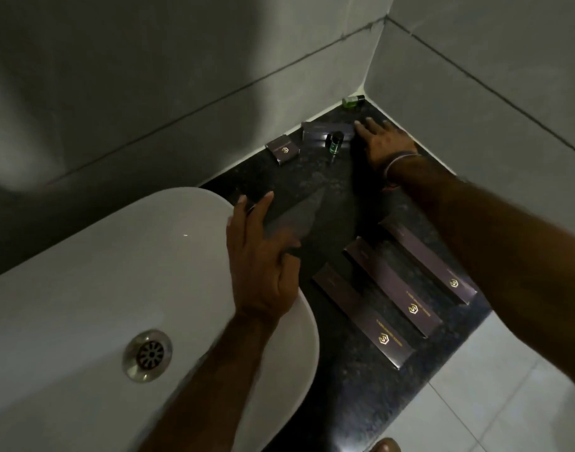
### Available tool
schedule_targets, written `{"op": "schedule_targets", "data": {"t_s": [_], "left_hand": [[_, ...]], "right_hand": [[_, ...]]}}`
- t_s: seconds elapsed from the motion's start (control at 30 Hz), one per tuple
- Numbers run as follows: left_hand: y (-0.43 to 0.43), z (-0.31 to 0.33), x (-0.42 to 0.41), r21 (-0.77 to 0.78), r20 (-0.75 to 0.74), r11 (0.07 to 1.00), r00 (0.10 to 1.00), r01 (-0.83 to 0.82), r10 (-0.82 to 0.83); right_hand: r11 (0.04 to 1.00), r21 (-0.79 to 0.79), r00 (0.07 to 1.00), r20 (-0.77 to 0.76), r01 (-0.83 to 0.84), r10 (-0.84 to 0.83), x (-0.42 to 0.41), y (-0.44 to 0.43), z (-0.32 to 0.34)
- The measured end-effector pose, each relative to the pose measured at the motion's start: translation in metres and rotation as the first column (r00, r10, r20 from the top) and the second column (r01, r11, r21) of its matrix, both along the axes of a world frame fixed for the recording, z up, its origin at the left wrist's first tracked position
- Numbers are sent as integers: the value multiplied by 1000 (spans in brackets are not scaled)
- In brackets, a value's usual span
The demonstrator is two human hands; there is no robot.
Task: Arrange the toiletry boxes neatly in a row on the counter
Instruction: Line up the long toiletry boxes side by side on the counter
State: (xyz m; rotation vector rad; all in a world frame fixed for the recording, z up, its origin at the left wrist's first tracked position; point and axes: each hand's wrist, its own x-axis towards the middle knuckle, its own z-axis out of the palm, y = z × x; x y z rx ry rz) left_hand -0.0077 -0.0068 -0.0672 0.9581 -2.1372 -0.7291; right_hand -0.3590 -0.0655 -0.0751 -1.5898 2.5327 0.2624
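Your left hand (263,256) is clamped on a blurred box (292,216) beside the basin (149,256), while your splayed, empty right hand (385,143) could topple the green bottle (334,143).

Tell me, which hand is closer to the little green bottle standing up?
Right. The right hand lies flat on the counter just beside the standing green bottle. The left hand is nearer the sink, holding a blurred box.
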Motion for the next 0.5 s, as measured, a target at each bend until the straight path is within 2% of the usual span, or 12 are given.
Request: {"op": "schedule_targets", "data": {"t_s": [0.17,0.33,0.5], "left_hand": [[-1,-1,1,-26,29,1000,1000,-4,5],[0,1,1,-32,32,999,999,-3,4],[0,0,2,-53,89,998,996,-18,23]], "right_hand": [[989,-115,996,1,89,-89,-20,60,-3],[968,-189,985,83,165,-152,-17,162,2],[970,-176,984,77,169,-158,8,243,10]]}}
